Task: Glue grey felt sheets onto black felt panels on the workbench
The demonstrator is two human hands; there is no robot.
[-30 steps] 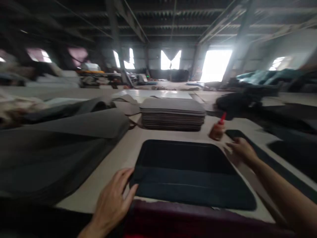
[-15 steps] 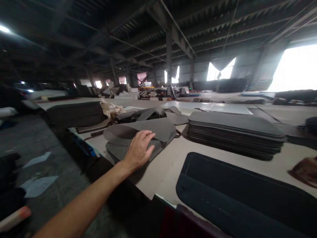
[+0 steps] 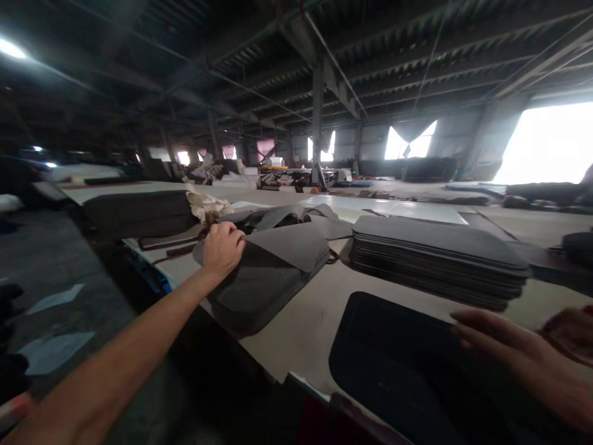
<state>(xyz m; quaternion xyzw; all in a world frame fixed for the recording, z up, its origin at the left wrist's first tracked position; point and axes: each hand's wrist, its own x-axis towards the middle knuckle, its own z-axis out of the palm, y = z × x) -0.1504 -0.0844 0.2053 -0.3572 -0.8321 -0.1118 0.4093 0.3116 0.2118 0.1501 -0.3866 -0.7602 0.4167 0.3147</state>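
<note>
My left hand (image 3: 225,248) is closed at the edge of the top grey sheet (image 3: 291,244), which looks like felt or fabric. That sheet is lifted and folded over on a low stack of similar sheets (image 3: 254,287) near the table's front edge; my fingertips are partly hidden. At the right, my right hand (image 3: 523,352) is slightly blurred, its fingers stretched out above a dark rounded panel (image 3: 380,358). I see nothing held in it. Whether it touches the panel is unclear.
A taller stack of grey sheets (image 3: 435,253) stands on the pale table (image 3: 306,327). Behind lie crumpled grey pieces (image 3: 282,214) and a beige bundle (image 3: 208,205). A dark folded pile (image 3: 139,213) sits left. Papers (image 3: 58,352) lie on the floor.
My left hand has moved left and a little up, and the grey sheet's curled edge is drawn that way, baring more of the stack. My right hand has come in from the right.
</note>
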